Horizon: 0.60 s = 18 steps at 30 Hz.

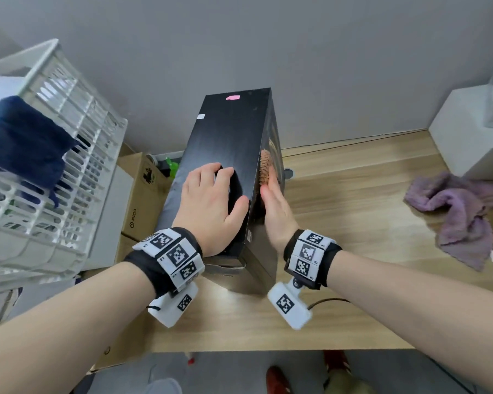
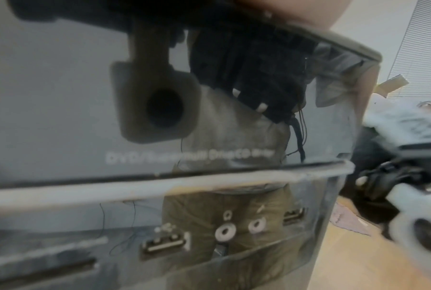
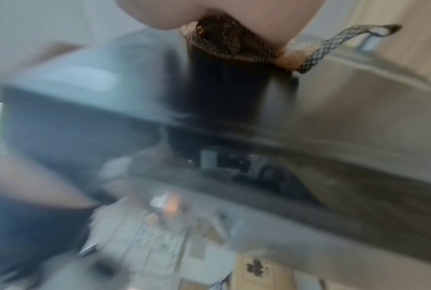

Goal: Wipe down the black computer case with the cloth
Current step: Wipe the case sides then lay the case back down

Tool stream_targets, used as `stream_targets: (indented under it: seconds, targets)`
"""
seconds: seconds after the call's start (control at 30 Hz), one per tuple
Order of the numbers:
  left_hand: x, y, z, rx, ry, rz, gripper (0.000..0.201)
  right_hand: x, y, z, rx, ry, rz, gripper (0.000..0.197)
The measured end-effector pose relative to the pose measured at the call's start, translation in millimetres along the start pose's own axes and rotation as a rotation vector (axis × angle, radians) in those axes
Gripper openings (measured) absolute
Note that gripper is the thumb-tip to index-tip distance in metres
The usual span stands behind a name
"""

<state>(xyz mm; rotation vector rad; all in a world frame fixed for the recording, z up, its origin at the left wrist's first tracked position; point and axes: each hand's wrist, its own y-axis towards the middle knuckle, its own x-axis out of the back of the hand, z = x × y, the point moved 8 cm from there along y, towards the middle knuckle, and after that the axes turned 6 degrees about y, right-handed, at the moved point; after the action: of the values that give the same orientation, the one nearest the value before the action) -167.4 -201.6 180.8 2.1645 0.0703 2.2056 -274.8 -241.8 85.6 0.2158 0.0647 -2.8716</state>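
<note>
The black computer case (image 1: 228, 137) stands upright on the wooden table (image 1: 353, 194), its glossy front with ports close up in the left wrist view (image 2: 60, 108). My left hand (image 1: 228, 189) lies on the case's top near the front, fingers curled into a recess there and thumb at the right edge. My right hand (image 1: 269, 186) is flat against the case's right side panel, pressing an orange cloth (image 1: 265, 166) onto it. The right wrist view is blurred; the cloth (image 3: 224, 43) with its checked loop shows under my palm.
A crumpled purple cloth (image 1: 456, 214) lies on the table at the right. A white slatted basket (image 1: 54, 137) with a navy cloth (image 1: 20, 137) draped over it stands at the left. Cardboard boxes (image 1: 140, 203) sit below it. A white box (image 1: 467, 132) stands at the back right.
</note>
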Motion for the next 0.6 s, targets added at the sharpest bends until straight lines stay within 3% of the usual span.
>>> stream_targets:
  seconds: [0.17, 0.3, 0.4, 0.5, 0.6]
  targets:
    - [-3, 2, 0, -0.011, 0.018, -0.016, 0.062, -11, -9, 14, 0.139, -0.074, 0.087, 0.06]
    - [-3, 0, 1, -0.008, 0.013, -0.01, 0.062, -6, 1, -16, 0.097, 0.017, 0.104, 0.066]
    - [-4, -1, 1, -0.004, -0.013, 0.0, 0.061, -4, 23, -78, -0.082, 0.188, 0.059, 0.075]
    - [-4, 0, 0, 0.002, -0.036, 0.007, 0.061, 2, 36, -178, -0.482, 0.395, -0.036, 0.097]
    - [-4, 1, 1, 0.014, -0.051, 0.006, 0.059, 14, 25, -292, -0.799, 0.444, -0.099, 0.12]
